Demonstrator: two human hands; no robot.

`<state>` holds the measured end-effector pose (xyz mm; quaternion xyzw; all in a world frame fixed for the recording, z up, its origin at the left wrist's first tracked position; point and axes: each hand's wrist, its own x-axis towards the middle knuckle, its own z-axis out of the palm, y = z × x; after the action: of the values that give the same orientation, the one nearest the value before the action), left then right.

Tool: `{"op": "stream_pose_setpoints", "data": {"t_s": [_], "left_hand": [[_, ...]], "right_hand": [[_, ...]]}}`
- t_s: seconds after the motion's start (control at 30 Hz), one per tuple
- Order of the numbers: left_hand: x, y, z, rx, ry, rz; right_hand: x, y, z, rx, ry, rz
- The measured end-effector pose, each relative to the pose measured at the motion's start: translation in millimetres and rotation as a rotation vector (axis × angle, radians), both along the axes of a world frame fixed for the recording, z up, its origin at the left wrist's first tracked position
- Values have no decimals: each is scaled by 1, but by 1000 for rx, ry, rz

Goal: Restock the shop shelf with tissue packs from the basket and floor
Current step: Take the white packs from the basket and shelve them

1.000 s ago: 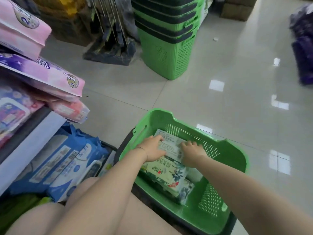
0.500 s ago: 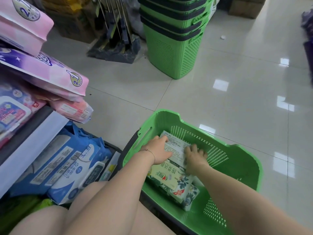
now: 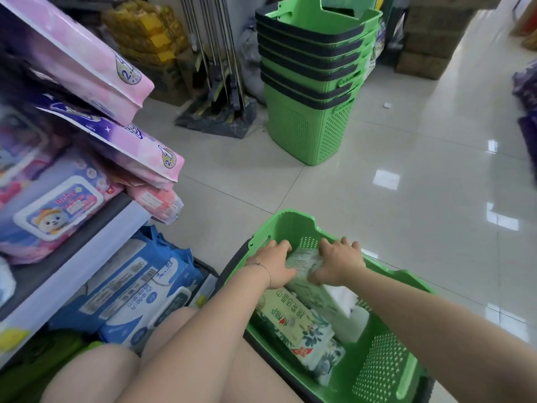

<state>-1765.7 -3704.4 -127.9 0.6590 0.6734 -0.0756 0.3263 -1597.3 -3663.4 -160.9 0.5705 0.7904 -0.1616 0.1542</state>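
Lifted slightly, tissue pack (image 3: 306,258) seemingly slants, long axis far-to-near.

Left hand (image 3: 271,266), right hand (image 3: 338,264) round pack (image 3: 305,261)

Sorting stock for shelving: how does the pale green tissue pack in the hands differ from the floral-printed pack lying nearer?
The pale green tissue pack is gripped between the left hand and right hand; the floral-printed pack lies flat. The pale green one sits at the far end of the green plastic basket, the floral one nearer the person. The pale one's print is blurred; the floral one's label faces up. Both are wrapped, in that basket.
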Motion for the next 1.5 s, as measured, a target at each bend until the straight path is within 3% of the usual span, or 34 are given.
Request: {"op": "stream_pose_setpoints", "data": {"t_s": [0.33, 0.47, 0.63, 0.7, 0.77, 0.87, 0.97, 1.1, 1.27, 1.4, 1.5], "left_hand": [[-39, -14, 69, 70, 129, 61], [-54, -33, 99, 109, 16, 125], [-63, -56, 145, 229, -254, 549], [-63, -64, 165, 178, -297, 728], [-61, -72, 187, 30, -506, 872], [-52, -78, 218, -57, -916, 853], [-42, -79, 243, 59, -1054, 869], [-43, -78, 270, 322, -905, 1014], [-60, -88, 299, 705, -686, 921], [-79, -103, 333, 906, -276, 708], [-88, -117, 359, 994, 128, 553]], "right_hand": [[1, 14, 130, 14, 309, 39], [-12, 7, 181, 12, 495, -38], [-34, -11, 232, 141, 736, -111], [-41, -19, 246, 192, 877, -168], [-46, -31, 257, 254, 1011, -219], [-53, -54, 262, 387, 1136, -279], [-61, -78, 259, 503, 1212, -248], [-75, -97, 254, 559, 1214, -145], [-80, -100, 257, 495, 1083, 136], [-82, -87, 282, 855, 984, 366], [-90, -73, 316, 1113, 886, 470]]}}
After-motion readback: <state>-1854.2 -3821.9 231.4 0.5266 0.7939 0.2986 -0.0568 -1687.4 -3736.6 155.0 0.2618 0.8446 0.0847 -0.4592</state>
